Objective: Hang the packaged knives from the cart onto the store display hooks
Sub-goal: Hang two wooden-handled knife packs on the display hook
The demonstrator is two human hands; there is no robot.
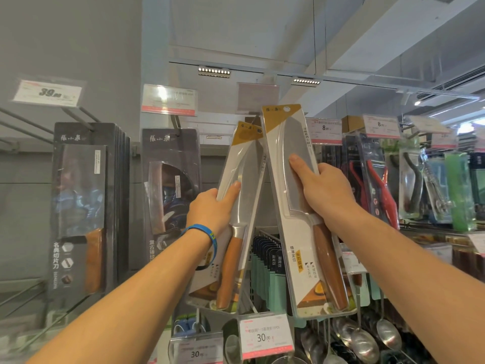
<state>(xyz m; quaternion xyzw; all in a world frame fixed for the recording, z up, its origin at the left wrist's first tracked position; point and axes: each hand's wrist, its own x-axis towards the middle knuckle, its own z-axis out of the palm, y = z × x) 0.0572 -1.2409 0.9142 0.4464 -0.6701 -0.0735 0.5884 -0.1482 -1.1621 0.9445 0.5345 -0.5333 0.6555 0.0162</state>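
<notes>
The left hand (212, 210) grips one packaged knife (242, 156) by its left edge, thumb across the blade. The pack's gold top leans right, up at a display hook (254, 119) in the rack's top row, but I cannot tell if it is hung. The right hand (324, 191) clasps a second packaged knife (291, 137) by its right edge, leaning left, its top just beside the first.
</notes>
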